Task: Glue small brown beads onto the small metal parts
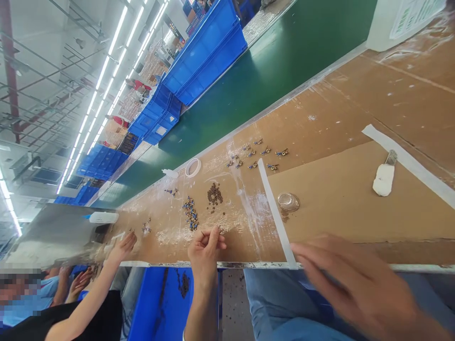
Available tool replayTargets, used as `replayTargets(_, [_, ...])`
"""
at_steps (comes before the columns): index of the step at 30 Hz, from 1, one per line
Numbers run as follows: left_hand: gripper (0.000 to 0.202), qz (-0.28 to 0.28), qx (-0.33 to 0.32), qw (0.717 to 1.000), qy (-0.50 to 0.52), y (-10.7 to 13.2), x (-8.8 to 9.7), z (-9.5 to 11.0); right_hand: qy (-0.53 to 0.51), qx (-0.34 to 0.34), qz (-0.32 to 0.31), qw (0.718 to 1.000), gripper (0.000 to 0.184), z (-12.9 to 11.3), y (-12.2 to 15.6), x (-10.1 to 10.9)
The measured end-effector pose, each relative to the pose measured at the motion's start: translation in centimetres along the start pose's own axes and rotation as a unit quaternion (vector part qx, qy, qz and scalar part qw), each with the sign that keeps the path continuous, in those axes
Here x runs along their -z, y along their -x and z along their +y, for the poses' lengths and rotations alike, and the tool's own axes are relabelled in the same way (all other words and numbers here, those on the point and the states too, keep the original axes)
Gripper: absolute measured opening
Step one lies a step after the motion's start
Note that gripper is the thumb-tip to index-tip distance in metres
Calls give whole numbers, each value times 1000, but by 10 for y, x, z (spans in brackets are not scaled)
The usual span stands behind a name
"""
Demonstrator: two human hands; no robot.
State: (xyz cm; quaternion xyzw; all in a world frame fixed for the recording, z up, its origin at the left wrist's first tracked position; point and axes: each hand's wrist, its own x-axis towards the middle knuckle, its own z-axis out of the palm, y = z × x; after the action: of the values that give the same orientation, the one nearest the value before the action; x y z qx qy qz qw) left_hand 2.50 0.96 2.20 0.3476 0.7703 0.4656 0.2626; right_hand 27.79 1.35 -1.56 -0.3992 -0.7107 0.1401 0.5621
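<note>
My left hand (205, 248) rests at the near edge of the cardboard-covered bench (355, 208), thumb and fingertips pinched on a tiny dark part. Just beyond it lie a cluster of small blue-and-gold pieces (190, 216) and a heap of tiny brown parts (214, 194). My right hand (355, 279) is blurred, low at the right over my lap, with fingers apart and nothing in it. A small clear dish (288, 201) sits between my hands, farther onto the bench. Several blue-and-gold pieces (258, 156) lie spread out beyond the dish.
A co-worker's hand (122, 246) touches the bench at the left, near a white bottle (103, 217). A white tape strip (273, 208), a tape roll (193, 166) and a white scraper-like object (384, 179) lie on the cardboard. Behind run a green conveyor belt (270, 71) and blue crates (206, 52).
</note>
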Motion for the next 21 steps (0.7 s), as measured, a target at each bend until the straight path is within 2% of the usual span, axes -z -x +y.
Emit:
replayTargets(1, [31, -9, -5, 1000, 11, 8, 0, 3, -28, 11, -21, 999, 16, -7, -2, -9])
replayTargets(5, [26, -40, -26, 999, -2, 41, -1, 16, -162, -60, -76, 982, 18, -23, -5, -45])
replayTargets(8, [23, -54, -50, 997, -19, 58, 1, 22, -197, -68, -93, 974, 17, -25, -3, -59])
replayTargets(15, [20, -53, -80, 995, -18, 73, 1, 25, -209, -31, -135, 968, 13, -26, -4, -56])
replayTargets(21, [15, -75, -93, 992, -38, 79, -2, 29, -202, -10, -142, 969, 12, -27, -3, -50])
